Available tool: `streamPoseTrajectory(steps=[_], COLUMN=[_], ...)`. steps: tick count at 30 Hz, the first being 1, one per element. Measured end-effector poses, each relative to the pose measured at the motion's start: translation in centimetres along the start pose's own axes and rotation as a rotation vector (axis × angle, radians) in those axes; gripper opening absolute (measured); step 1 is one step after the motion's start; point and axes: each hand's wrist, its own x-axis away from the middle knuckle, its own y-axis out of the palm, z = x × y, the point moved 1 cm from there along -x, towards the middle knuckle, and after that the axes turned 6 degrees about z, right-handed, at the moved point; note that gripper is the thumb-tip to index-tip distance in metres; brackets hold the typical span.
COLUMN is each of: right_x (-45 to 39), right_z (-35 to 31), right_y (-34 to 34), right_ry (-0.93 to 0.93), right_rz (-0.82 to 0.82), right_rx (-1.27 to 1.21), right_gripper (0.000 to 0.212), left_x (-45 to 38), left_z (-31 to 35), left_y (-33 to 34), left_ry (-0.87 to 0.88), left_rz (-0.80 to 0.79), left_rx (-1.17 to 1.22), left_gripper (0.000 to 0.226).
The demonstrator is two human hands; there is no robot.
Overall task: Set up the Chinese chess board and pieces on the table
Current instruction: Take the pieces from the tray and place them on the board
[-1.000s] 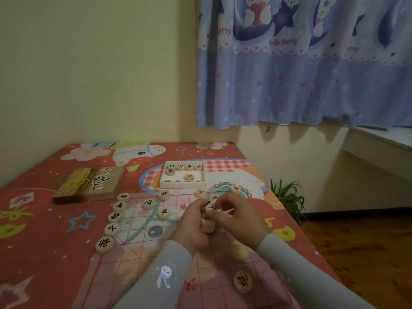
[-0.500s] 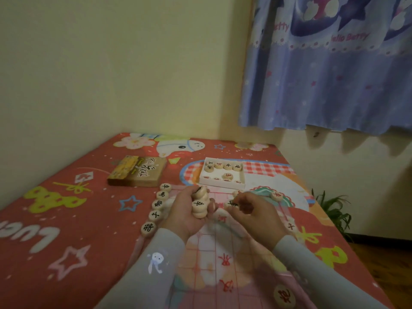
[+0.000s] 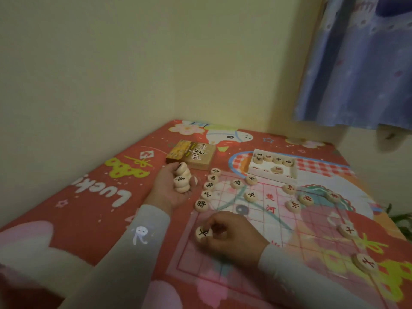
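Note:
A see-through chess board sheet [image 3: 263, 221] with a red grid lies on the red cartoon tablecloth [image 3: 95, 204]. My left hand [image 3: 169, 188] grips a stack of wooden pieces [image 3: 182, 180] left of the board. My right hand [image 3: 231, 235] pinches one black-lettered piece [image 3: 203, 233] at the board's near left edge. A column of black pieces [image 3: 207, 192] lines the left edge, and red-lettered pieces [image 3: 294, 205] sit toward the right. A white box tray [image 3: 273, 167] at the back holds several more pieces.
The brown box lid [image 3: 191, 153] lies behind my left hand. Two wooden pieces [image 3: 347, 229] [image 3: 365, 263] lie at the right of the board. A yellow wall stands behind the table, a blue curtain [image 3: 356, 70] hangs at the right, and a green plant [image 3: 401, 221] shows past the table's right edge.
My hands have parted. The left hand carried the stack to the left of the board, and the right hand brought one piece down to the board's near left edge. The view swung left.

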Motion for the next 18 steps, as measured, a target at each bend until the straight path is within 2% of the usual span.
streamPoseTrajectory(steps=[3, 8, 13, 16, 18], right_x=[0.4, 1.2, 1.7, 1.9, 1.8], right_z=[-1.3, -2.9, -3.2, -3.2, -3.3], right_y=[1.8, 3.5, 4.7, 4.9, 4.4], right_ry=[-0.099, -0.149, -0.25, -0.291, -0.273], right_rz=[-0.06, -0.099, -0.132, -0.14, -0.085], right_rx=[-0.033, -0.039, 0.064, 0.071, 0.043], right_gripper=[0.014, 0.019, 0.026, 0.023, 0.016], left_x=[0.6, 2.0, 3.1, 3.6, 4.3], left_z=[0.5, 0.7, 0.3, 0.0, -0.3], left_y=[-1.8, -4.0, -4.1, -3.8, -3.6], left_ry=[0.026, 0.042, 0.039, 0.039, 0.027], left_rz=[0.011, 0.007, 0.001, 0.033, 0.054], left_rx=[-0.018, -0.044, -0.005, -0.024, -0.041], left_gripper=[0.026, 0.024, 0.015, 0.018, 0.017])
